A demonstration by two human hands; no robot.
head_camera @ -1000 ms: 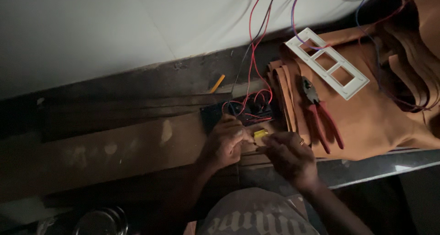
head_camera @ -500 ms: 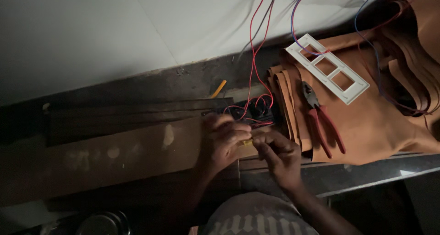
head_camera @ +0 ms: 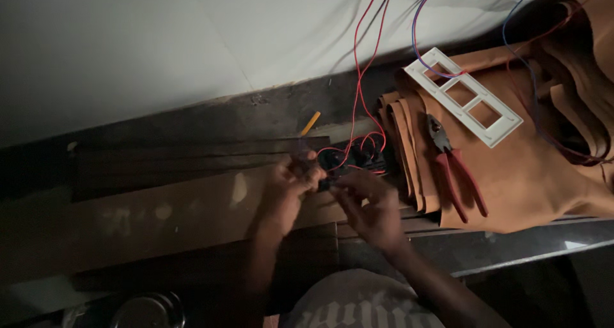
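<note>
Both hands meet over the dark switch block point(head_camera: 348, 165) at the plank's far edge, left hand point(head_camera: 289, 184) pinching its side, right hand point(head_camera: 371, 206) with fingers curled on its front, red wires point(head_camera: 359, 91) rising toward twelve o'clock, pliers point(head_camera: 455, 168) lying near at three o'clock, bare plank point(head_camera: 160, 219) open toward nine o'clock.

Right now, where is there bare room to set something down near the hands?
Free: the brown board left of the left hand, and the cloth between pliers and its right folds. Crowded: the red wires and dark part at both hands, right hand included; the white frame fills the cloth's top.
</note>
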